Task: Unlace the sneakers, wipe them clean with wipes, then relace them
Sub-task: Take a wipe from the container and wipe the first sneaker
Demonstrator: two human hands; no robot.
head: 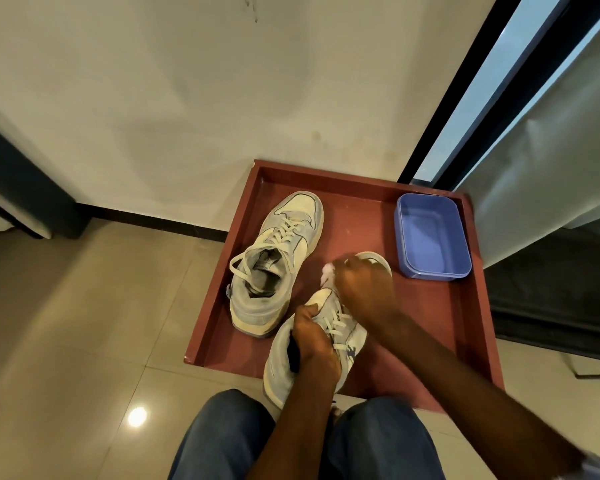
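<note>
Tiled floor carries a red tray [465, 306]. My left hand [314, 336] clamps the near sneaker [352, 336] at mid-body, toe pointing away; my right hand [362, 284], nearer that toe, pinches a wipe [327, 271] against it.

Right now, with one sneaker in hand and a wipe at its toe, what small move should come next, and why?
Probably draw the wipe back along the toe of the near sneaker. The right hand presses it at the toe end while the left hand grips the shoe's middle, steadying it over the red tray. The laces look still threaded.
</note>
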